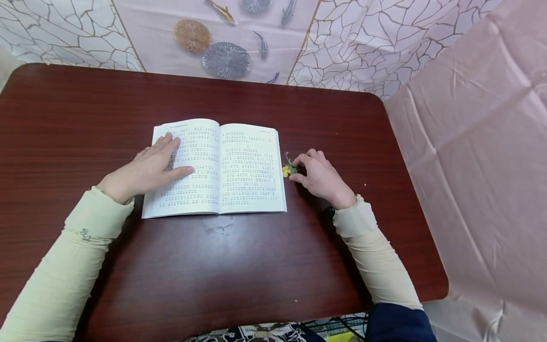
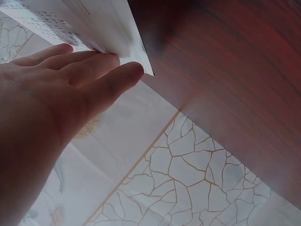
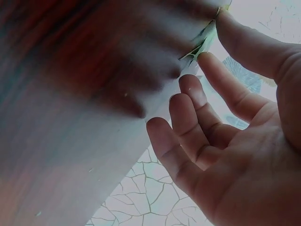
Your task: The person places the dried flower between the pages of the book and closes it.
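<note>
An open book [image 1: 249,166] with printed pages lies on the table. My left hand [image 1: 147,168] rests on its left page, fingers straight and thumb spread toward the middle. In the left wrist view, the left fingertips [image 2: 131,70] lie close to the page edge. Just right of the book is a small flower sprig [image 1: 286,171] with a yellow bloom, a tiny purple one and green leaves. My right hand [image 1: 321,176] pinches the sprig by its green part between thumb and index finger. The right wrist view shows the green stems [image 3: 203,45] at those two fingertips, the other fingers loosely bent.
The dark red-brown table [image 1: 222,270] has rounded corners. Patterned cloth [image 1: 239,28] hangs along its far edge, and a pink cloth [image 1: 478,142] stands close at the right side. Some cables [image 1: 342,325] show below the near edge.
</note>
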A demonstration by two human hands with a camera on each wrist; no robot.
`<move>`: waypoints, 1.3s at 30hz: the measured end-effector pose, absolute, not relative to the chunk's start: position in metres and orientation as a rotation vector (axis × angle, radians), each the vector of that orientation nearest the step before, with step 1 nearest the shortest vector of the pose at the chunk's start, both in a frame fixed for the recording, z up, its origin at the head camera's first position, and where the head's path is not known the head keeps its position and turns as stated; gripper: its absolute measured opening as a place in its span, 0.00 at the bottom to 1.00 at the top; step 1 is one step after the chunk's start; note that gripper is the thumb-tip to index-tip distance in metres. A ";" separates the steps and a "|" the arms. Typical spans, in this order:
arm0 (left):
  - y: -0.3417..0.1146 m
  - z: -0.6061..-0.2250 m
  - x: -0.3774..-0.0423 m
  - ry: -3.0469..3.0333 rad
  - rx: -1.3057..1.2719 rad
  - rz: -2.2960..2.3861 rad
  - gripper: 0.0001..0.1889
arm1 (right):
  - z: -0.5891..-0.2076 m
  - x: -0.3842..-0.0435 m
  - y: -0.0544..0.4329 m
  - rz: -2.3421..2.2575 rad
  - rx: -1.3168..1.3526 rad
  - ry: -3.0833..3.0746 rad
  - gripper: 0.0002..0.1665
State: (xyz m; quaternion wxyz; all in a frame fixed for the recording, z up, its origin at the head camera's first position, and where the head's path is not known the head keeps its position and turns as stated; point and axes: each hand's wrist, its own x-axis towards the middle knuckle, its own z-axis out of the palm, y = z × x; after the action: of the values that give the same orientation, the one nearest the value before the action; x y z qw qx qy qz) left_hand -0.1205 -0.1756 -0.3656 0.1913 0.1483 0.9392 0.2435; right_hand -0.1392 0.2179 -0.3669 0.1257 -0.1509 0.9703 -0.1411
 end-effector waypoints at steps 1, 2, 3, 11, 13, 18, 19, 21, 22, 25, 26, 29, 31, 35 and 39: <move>-0.175 -0.366 -0.121 2.638 0.417 0.685 0.51 | -0.367 -0.139 0.218 -0.411 -0.440 2.828 0.18; -0.175 -0.366 -0.121 2.637 0.419 0.685 0.51 | -0.367 -0.139 0.218 -0.412 -0.441 2.830 0.17; -0.175 -0.366 -0.121 2.636 0.420 0.686 0.51 | -0.368 -0.140 0.218 -0.411 -0.442 2.831 0.17; -0.175 -0.366 -0.119 2.644 0.416 0.686 0.51 | -0.368 -0.140 0.218 -0.412 -0.444 2.831 0.14; -0.175 -0.367 -0.119 2.644 0.412 0.687 0.51 | -0.368 -0.140 0.218 -0.407 -0.440 2.835 0.14; -0.176 -0.367 -0.120 2.642 0.407 0.686 0.51 | -0.367 -0.141 0.216 -0.400 -0.431 2.840 0.13; -0.176 -0.367 -0.121 2.642 0.407 0.684 0.51 | -0.367 -0.141 0.215 -0.399 -0.429 2.840 0.13; -0.176 -0.367 -0.121 2.642 0.408 0.682 0.51 | -0.367 -0.141 0.215 -0.400 -0.426 2.837 0.12; -0.176 -0.367 -0.121 2.642 0.408 0.681 0.51 | -0.366 -0.140 0.215 -0.399 -0.426 2.837 0.12; -0.176 -0.366 -0.121 2.641 0.413 0.681 0.52 | -0.367 -0.140 0.215 -0.393 -0.424 2.834 0.12; -0.176 -0.366 -0.122 2.642 0.414 0.681 0.51 | -0.367 -0.140 0.215 -0.391 -0.422 2.833 0.12; -0.175 -0.366 -0.122 2.639 0.416 0.683 0.51 | -0.367 -0.140 0.215 -0.386 -0.416 2.831 0.12; -0.174 -0.365 -0.122 2.638 0.415 0.686 0.51 | -0.367 -0.139 0.215 -0.384 -0.411 2.830 0.12; -0.174 -0.366 -0.122 2.640 0.419 0.688 0.51 | -0.366 -0.139 0.213 -0.390 -0.420 2.817 0.11; -0.175 -0.366 -0.122 2.643 0.418 0.684 0.51 | -0.366 -0.139 0.213 -0.392 -0.440 2.805 0.10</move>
State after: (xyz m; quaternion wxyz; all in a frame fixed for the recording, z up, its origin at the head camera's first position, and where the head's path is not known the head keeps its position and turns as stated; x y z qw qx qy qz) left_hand -0.1219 -0.1748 -0.3657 0.1886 0.1488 0.9398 0.2432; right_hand -0.1389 0.2127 -0.3659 0.1374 -0.1521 0.9694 -0.1354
